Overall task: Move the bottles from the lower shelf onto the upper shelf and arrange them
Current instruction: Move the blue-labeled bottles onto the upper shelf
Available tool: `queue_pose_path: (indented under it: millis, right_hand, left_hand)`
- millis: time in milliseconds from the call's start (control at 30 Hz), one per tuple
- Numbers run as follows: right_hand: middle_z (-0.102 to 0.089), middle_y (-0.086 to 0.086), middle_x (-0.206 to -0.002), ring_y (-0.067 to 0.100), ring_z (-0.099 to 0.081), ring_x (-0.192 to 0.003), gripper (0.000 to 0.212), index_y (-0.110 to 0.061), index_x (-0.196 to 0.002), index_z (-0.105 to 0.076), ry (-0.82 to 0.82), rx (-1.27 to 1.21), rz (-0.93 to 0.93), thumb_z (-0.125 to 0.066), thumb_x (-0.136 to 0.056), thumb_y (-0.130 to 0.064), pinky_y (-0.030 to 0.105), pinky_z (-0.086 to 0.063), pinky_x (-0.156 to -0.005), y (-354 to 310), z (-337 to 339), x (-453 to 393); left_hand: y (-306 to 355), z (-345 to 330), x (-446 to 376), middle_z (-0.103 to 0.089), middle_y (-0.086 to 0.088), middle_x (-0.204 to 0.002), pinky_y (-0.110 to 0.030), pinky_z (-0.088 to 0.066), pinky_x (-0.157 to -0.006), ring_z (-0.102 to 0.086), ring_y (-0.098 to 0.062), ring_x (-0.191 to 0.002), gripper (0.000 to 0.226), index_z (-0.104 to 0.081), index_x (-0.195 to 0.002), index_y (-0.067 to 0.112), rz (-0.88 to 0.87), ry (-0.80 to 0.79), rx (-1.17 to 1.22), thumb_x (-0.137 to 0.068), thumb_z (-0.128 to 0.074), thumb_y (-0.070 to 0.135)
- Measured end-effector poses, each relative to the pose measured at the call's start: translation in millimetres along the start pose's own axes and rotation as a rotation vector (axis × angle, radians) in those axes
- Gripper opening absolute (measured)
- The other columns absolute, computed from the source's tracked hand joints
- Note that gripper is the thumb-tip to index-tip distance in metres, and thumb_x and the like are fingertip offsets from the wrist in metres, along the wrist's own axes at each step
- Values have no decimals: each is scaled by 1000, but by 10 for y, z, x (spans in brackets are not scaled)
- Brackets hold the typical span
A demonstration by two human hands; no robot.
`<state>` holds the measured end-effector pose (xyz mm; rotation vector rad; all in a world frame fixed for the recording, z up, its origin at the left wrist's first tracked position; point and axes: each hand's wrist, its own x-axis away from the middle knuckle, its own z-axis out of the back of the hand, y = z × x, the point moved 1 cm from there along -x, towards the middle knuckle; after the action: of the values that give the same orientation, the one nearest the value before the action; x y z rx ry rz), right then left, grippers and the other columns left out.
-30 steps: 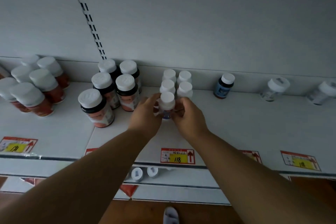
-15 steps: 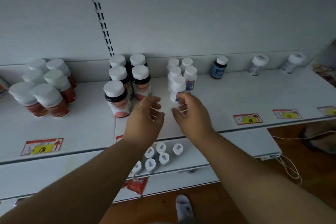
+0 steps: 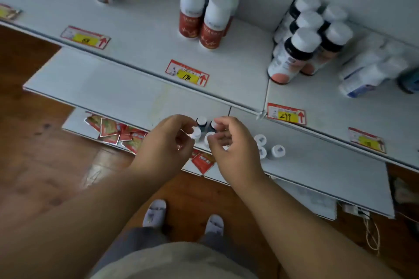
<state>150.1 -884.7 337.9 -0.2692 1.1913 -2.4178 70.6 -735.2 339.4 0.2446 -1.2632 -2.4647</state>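
A: Bottles [image 3: 265,145] on the lower shelf [image 3: 317,165]: count?

B: Three white caps clear of the hands, about four more half hidden behind the fingers. Exact total cannot be told.

A: Hands?

B: Left hand [image 3: 165,142] and right hand [image 3: 233,149] both over that cluster, fingers loosely curled, grasping nothing visible.

A: Upper shelf [image 3: 147,36]?

B: Red bottles [image 3: 204,16] at centre, dark bottles [image 3: 301,47] to the right, bare surface along the front edge between them. Three price tags [image 3: 187,73] sit on that edge.

A: Obstructions?

B: Red packets [image 3: 118,131] lie below the lower shelf, left of the hands.
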Motion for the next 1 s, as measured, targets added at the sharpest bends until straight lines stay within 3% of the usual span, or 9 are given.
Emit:
queue_pose_path:
  millis: [233,367,467,567,667,767,900,967,1000]
  right_hand:
    - [-62,-6,-109,6,-61,-88,35,-26,-122,-59,-180,128,-71,-71,-89,-25,30,-56,-76,1242,-815,-101]
    - [-59,-5,-113,3,-57,-78,35,-23,-121,-59,-242,216,-64,-72,-88,-25,33,-53,-77,1882,-1246,-388]
    - [-57,-3,-113,2,-55,-72,32,-22,-119,-59,-224,310,-19,-70,-89,-24,26,-46,-73,2190,-1490,-659]
    - [-54,0,-123,15,-63,-88,35,-22,-124,-57,-221,397,63,-67,-91,-26,31,-51,-79,2344,-1685,-885]
    - [-48,3,-136,25,-59,-109,43,-23,-134,-51,-253,496,142,-63,-93,-30,37,-51,-85,2398,-1832,-1078]
    - [-46,4,-137,28,-59,-108,45,-29,-140,-44,-331,661,149,-57,-97,-32,33,-43,-74,2446,-1962,-1242]
    - [-57,8,-120,30,-60,-102,33,-24,-130,-49,-308,710,130,-53,-99,-31,32,-40,-70,2426,-2027,-1311]
    - [-61,7,-115,28,-60,-101,31,-23,-125,-52,-285,635,120,-56,-97,-33,30,-39,-71,2383,-1970,-1271]
    - [-63,5,-111,25,-61,-99,29,-23,-121,-54,-278,558,96,-58,-95,-34,29,-40,-71,2335,-1924,-1239]
  left_hand:
    - [-1055,-863,30,-56,16,-94,-1,-40,-67,-57,1,-83,29,-60,-116,24,177,0,-2,-90,-67,14]
    - [-1617,-1475,-100,-59,11,-98,-6,-43,-68,-57,-3,-85,32,-59,-120,23,221,12,59,-90,-66,14]
    - [-1956,-1794,-235,-60,8,-102,-14,-49,-74,-59,-6,-88,35,-57,-123,22,274,20,117,-91,-65,12]
    - [-2215,-2013,-375,-59,9,-105,-12,-48,-72,-59,-6,-90,38,-54,-127,23,319,19,124,-92,-63,12]
    - [-2423,-2171,-543,-58,9,-112,-16,-52,-75,-59,-5,-94,40,-53,-129,24,375,45,167,-92,-63,14]
    - [-2593,-2279,-724,-55,6,-125,-18,-52,-72,-58,-6,-101,45,-49,-133,26,431,53,202,-92,-63,14]
    - [-2624,-2315,-848,-45,3,-139,-21,-56,-72,-55,-8,-110,56,-38,-143,34,444,47,293,-96,-58,12]
    - [-2577,-2245,-829,-49,6,-128,-16,-55,-63,-60,-5,-96,55,-36,-144,40,517,47,410,-99,-53,14]
    - [-2569,-2180,-805,-52,6,-126,-18,-57,-66,-61,-5,-91,52,-38,-143,40,584,66,499,-100,-52,14]
